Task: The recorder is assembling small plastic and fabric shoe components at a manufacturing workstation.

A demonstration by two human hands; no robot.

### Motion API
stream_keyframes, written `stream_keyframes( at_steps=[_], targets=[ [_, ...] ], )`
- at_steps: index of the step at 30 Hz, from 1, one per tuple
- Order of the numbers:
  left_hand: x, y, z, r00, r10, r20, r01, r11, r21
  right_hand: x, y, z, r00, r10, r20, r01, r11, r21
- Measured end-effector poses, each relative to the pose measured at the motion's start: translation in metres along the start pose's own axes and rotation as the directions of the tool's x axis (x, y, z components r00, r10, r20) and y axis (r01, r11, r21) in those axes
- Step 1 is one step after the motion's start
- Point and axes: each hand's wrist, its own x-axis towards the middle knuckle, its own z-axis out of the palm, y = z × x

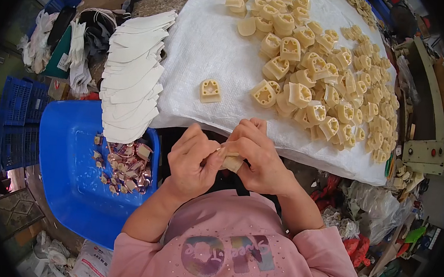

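Observation:
In front of my chest, at the near edge of the white-covered table, both hands are together on one cream plastic shoe heel point(232, 163). My right hand point(258, 154) is closed around it, fingers curled over the top. My left hand point(192, 159) pinches at its left edge, thumb against the piece; whether something thin is also between those fingertips is too small to tell. A single cream heel point(210, 91) with holes in its D-shaped face lies apart on the cloth. Many similar heels point(314, 73) are heaped to the right.
A white woven sheet point(192, 49) covers the table. Overlapping white cut pieces point(133, 75) stretch along its left side. Below them stands a blue tub point(70, 179) with shiny coppery-brown heels point(127, 168) inside. Plastic bags point(377, 206) and a machine frame point(424, 152) are at the right.

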Motion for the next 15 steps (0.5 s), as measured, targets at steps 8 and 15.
stream_keyframes(
  at_steps=[8, 15],
  targets=[
    [0.000, 0.003, -0.002, 0.995, 0.071, -0.074, -0.070, 0.997, 0.019, 0.000, 0.006, 0.001, 0.987, -0.094, -0.130, 0.089, 0.995, -0.044],
    [-0.011, -0.014, -0.021, 0.978, 0.087, -0.188, -0.070, 0.993, 0.097, 0.011, -0.012, 0.005, 0.966, -0.106, -0.237, 0.079, 0.989, -0.122]
  ],
)
